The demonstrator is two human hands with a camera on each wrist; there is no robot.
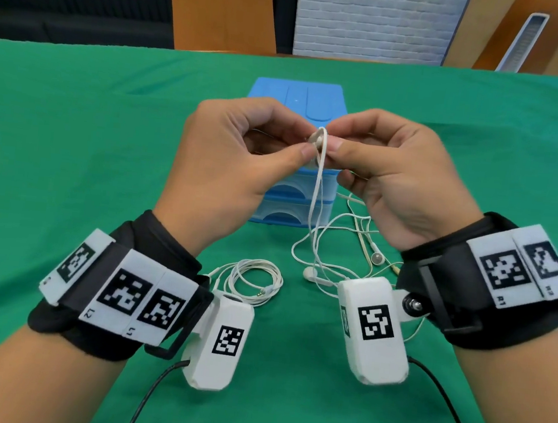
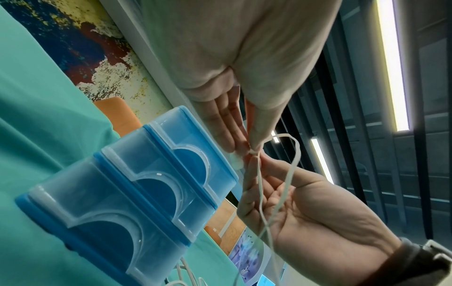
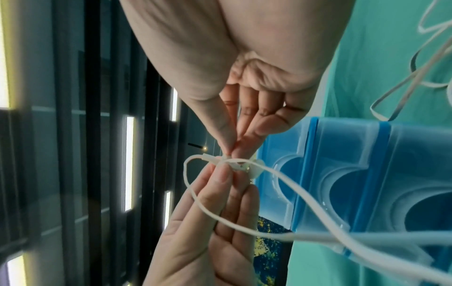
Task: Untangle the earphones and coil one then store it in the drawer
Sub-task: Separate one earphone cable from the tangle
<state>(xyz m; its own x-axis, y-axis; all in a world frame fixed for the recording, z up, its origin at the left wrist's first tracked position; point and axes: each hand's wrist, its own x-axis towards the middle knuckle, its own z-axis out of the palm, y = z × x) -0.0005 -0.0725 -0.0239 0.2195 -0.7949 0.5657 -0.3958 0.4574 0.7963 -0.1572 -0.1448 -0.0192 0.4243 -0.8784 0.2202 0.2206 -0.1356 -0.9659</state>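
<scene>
Both hands are raised in front of the blue drawer unit (image 1: 288,191). My left hand (image 1: 303,143) pinches a white earbud (image 1: 316,139) between thumb and fingers. Facing it, my right hand (image 1: 333,141) pinches the white cable (image 1: 318,181) right at that earbud, where a loop crosses it (image 3: 244,161). From there the cable hangs down to a loose tangle of earphones (image 1: 335,251) on the green cloth. A second pair of earphones (image 1: 253,281) lies coiled by my left wrist. The drawer fronts (image 2: 156,193) are closed.
The green tablecloth (image 1: 70,155) covers the whole table. Loose earbuds (image 1: 377,258) and cable lie to the right of the drawer unit, under my right wrist. Black cords run from the wrist cameras (image 1: 375,328) toward the near edge. Chairs stand beyond the far edge.
</scene>
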